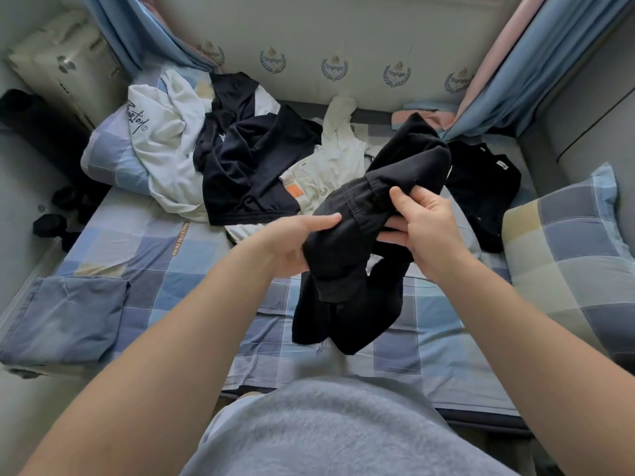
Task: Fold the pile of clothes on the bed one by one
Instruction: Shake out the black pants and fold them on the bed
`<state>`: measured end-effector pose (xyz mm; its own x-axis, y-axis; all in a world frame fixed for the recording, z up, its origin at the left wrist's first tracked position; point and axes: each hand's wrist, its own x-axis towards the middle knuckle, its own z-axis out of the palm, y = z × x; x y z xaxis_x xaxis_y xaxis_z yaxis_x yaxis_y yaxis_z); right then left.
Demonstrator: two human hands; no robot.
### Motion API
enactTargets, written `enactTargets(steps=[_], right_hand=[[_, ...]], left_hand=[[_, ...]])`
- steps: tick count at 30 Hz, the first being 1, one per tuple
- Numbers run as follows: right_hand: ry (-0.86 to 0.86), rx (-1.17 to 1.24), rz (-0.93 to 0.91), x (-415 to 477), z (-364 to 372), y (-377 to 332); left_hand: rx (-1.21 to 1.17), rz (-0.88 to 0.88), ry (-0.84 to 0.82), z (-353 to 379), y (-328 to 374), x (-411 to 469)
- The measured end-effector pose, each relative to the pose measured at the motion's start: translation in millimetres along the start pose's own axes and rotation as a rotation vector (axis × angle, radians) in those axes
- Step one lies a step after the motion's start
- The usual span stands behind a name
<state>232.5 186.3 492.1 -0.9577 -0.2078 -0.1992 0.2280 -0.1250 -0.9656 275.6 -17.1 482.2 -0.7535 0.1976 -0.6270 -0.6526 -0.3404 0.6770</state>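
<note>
One open stretch: bare checked bed sheet (192, 255) lay between the pile and your body, on the left half of the bed.
Edges: a padded wall (343, 39) closed the far side; two curtains (137, 32) hung at its corners.
Two pillows: one (106, 156) lay partly under the pile at far left, and one (567, 255) lay at the right edge.
Near-left corner: one flat blue-grey cloth (68, 314) lay there.
Pile of clothes (240, 156): I could tell three pieces apart, namely a white shirt (161, 146), a dark top (247, 166) and cream shorts (319, 180); I could not tell whether more lay under them.
Set apart: one black top (481, 194) lay just beside the right pillow.
Black garment (347, 255): you held it raised at bed centre, with its lower end hanging to the sheet.
Left hand (292, 242): you gripped it, thumb on top and fingers beneath.
Right hand (426, 225): you pinched its waistband, thumb pressed on top and fingers curled under.
</note>
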Motion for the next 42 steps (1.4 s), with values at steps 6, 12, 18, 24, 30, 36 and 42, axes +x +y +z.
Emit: enactTargets(steps=[6, 12, 18, 24, 30, 36, 42], right_hand=[[0.101, -0.175, 0.071, -7.8, -11.5, 4.0], [-0.096, -0.525, 0.050, -32.1, 6.7, 29.7], [-0.288, -0.557, 0.162, -37.9, 37.0, 48.6], [-0.043, -0.699, -0.002, -13.0, 40.0, 60.4], [-0.063, -0.673, -0.035, 11.4, 1.5, 45.1], [-0.244, -0.769, -0.112, 23.6, -14.5, 0.1], [-0.330, -0.823, -0.137, 29.8, 0.5, -36.3]], left_hand=[[0.033, 0.283, 0.208, 3.2, 16.7, -0.8], [-0.041, 0.373, 0.339, 17.5, 29.9, -0.6], [-0.279, 0.269, 0.329, 20.4, 40.3, -3.4], [-0.284, 0.243, 0.270, 16.3, 35.3, -3.1], [-0.245, 0.260, 0.397, -0.7, 30.2, 6.2], [0.887, 0.225, 0.877, -15.9, 5.7, 14.7], [0.901, 0.611, 0.181, -5.5, 22.1, 4.0]])
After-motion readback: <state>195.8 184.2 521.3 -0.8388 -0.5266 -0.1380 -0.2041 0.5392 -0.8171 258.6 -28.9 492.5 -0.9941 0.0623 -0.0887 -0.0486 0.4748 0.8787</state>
